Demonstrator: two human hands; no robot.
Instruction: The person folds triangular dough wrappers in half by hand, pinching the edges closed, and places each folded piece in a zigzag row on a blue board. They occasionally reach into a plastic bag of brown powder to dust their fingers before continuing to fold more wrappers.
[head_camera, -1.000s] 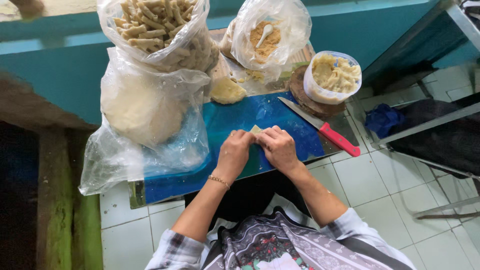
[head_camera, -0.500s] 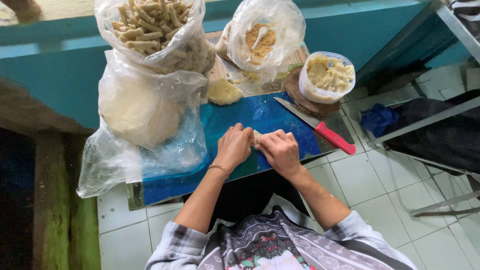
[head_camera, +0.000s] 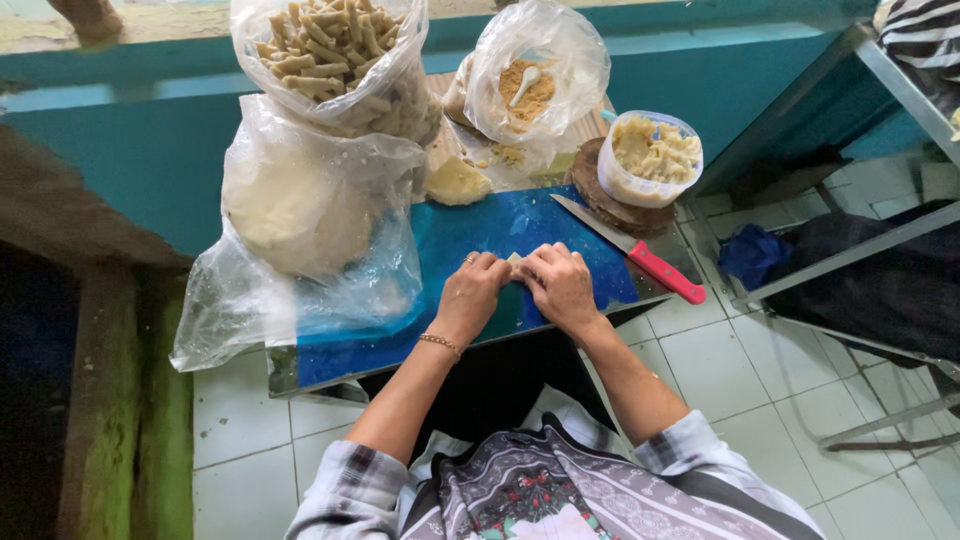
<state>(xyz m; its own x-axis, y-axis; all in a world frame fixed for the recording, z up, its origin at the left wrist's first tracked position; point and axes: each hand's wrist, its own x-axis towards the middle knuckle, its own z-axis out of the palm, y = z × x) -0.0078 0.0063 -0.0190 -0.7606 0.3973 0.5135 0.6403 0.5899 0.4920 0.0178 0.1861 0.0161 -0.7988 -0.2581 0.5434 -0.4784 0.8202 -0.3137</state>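
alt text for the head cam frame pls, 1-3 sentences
Seen from above, a person's left hand and right hand press together on a small pale piece of dough on a blue board. A red-handled knife lies right of the hands. Behind are a bag of rolled sticks, a bag of pale dough and a tub of filling.

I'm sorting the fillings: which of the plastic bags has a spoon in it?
The upper-right clear bag, holding brown crumbly filling with a white spoon; the others hold rolled sticks and pale dough.

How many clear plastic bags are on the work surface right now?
3: a bag of rolled sticks at the back left, a bag of pale dough below it, a bag of brown filling at the back centre. None appears hidden.
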